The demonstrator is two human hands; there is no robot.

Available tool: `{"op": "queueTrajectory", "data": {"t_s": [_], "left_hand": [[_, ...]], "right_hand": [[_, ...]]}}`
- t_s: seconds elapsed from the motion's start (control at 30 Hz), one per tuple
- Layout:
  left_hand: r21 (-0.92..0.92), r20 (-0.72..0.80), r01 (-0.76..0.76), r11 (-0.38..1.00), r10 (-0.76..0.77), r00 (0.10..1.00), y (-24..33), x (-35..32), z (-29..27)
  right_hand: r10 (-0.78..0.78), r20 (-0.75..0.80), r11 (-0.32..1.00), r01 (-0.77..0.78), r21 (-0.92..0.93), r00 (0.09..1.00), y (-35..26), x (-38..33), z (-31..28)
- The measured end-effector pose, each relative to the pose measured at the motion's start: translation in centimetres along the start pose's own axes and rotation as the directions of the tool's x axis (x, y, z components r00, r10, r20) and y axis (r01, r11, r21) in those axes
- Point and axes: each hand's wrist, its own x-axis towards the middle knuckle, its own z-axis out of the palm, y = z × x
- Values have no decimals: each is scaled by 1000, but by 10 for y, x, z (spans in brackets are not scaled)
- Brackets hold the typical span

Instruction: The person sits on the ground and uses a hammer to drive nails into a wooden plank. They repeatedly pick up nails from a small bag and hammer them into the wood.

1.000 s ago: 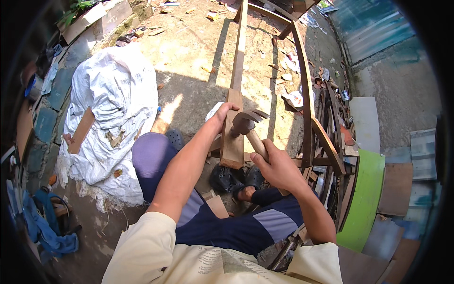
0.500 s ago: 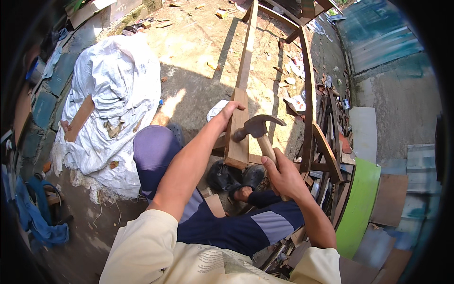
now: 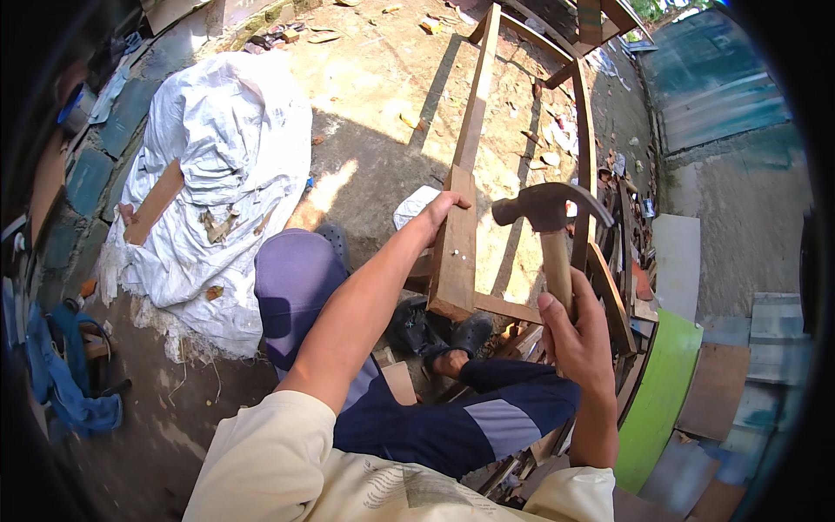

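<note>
In my right hand (image 3: 578, 335) is a claw hammer (image 3: 541, 207), gripped by its wooden handle. Its dark head is raised to the right of a short wooden block (image 3: 452, 283), apart from it. My left hand (image 3: 442, 215) holds the far part of this block, thumb on top and the other fingers hidden behind its side. Two small shiny nail heads (image 3: 457, 254) show on the block's upper face. The block lies against the near end of a long rail of a wooden frame (image 3: 481, 96), which stretches away from me.
A white sack sheet (image 3: 222, 130) with a loose brown board (image 3: 156, 202) on it lies at the left. Scrap wood and a green panel (image 3: 665, 383) crowd the right, before a wall with metal sheets (image 3: 722, 78). Dark clogs (image 3: 470, 335) are below the block.
The hammer has lifted off the block and moved up and to the right, uncovering the nail heads. My left hand keeps its hold. The whole view has shifted slightly.
</note>
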Motion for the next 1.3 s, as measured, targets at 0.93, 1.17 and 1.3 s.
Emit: {"op": "queueTrajectory", "data": {"t_s": [0.93, 1.17, 1.3], "left_hand": [[-63, 44, 41, 997, -39, 998, 12, 6, 1], [-57, 17, 69, 996, -69, 998, -4, 13, 5], [-81, 60, 97, 992, -92, 994, 1, 12, 7]], "right_hand": [[65, 132, 921, -9, -390, 989, 6, 11, 8], [-220, -397, 881, 356, 312, 891, -11, 9, 10], [-162, 49, 973, 168, -156, 986, 28, 13, 28]]}}
